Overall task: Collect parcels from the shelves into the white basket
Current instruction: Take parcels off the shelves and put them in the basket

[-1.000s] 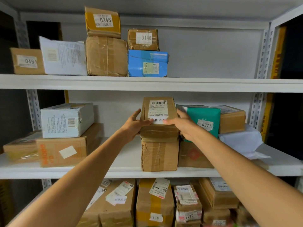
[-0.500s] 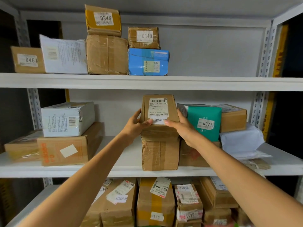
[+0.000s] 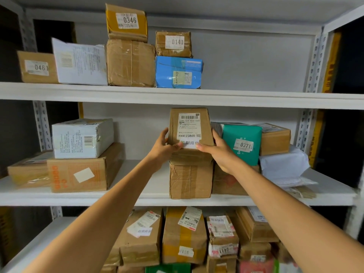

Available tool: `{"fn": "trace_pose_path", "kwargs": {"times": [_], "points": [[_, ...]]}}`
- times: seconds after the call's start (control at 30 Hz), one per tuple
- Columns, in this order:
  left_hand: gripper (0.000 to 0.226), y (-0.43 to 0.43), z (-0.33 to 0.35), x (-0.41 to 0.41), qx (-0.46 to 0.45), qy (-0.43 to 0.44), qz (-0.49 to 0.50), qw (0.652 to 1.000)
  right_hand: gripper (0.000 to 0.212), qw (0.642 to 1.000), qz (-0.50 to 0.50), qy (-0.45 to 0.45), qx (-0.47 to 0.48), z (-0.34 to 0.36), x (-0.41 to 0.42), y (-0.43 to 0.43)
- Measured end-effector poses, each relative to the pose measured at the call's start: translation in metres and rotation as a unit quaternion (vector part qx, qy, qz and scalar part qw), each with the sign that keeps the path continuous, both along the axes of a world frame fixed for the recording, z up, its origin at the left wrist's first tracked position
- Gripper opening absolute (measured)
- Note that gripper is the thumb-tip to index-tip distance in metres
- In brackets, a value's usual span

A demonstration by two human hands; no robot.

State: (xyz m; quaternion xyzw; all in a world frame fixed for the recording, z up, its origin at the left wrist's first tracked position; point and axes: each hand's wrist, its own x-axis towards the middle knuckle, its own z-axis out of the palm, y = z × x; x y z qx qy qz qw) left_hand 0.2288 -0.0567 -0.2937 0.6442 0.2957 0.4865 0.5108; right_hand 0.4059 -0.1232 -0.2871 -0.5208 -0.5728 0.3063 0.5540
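Parcel (image 3: 190, 128) in brown cardboard, barcode label facing me, sits at the centre of the frame atop a taped brown box (image 3: 190, 178) on the middle shelf (image 3: 153, 200). I see the left hand (image 3: 164, 148) gripping its left side and the right hand (image 3: 218, 152) gripping its right side, fingers curled round the edges and thumbs pressed to the lower front by the label. Just right of the right hand sits a teal parcel (image 3: 242, 142) tagged 0371. At centre left, a white box (image 3: 82, 137) rests on an orange-printed carton (image 3: 82, 174). On the upper shelf (image 3: 177, 95), I read 0346 on a yellow-taped box (image 3: 127, 20) and 0140 on a small brown box (image 3: 173, 43), which sits on a blue parcel (image 3: 178, 71).
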Motion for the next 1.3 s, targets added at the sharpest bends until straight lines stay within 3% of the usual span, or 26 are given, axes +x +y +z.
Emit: {"fn": "trace_pose_path", "kwargs": {"times": [0.37, 0.63, 0.8, 1.03, 1.3], "points": [[0.082, -0.037, -0.011, -0.009, 0.037, 0.033, 0.032, 0.998, 0.106, 0.999, -0.041, 0.003, -0.005, -0.009, -0.012, -0.040], [0.083, -0.064, -0.004, -0.009, 0.110, -0.019, 0.035, 0.993, 0.100, 0.993, -0.065, -0.044, 0.093, 0.005, -0.013, -0.069], [0.086, -0.079, -0.007, 0.008, 0.117, -0.051, -0.013, 0.992, 0.109, 0.992, -0.098, -0.035, 0.075, 0.011, 0.005, -0.087], [0.094, -0.105, -0.015, 0.090, 0.137, -0.022, -0.093, 0.986, 0.104, 0.977, -0.190, -0.064, 0.076, -0.003, 0.067, -0.144], [0.089, -0.195, -0.029, 0.236, 0.149, -0.016, -0.263, 0.953, 0.102, 0.929, -0.347, -0.088, 0.093, -0.021, 0.157, -0.292]]}}
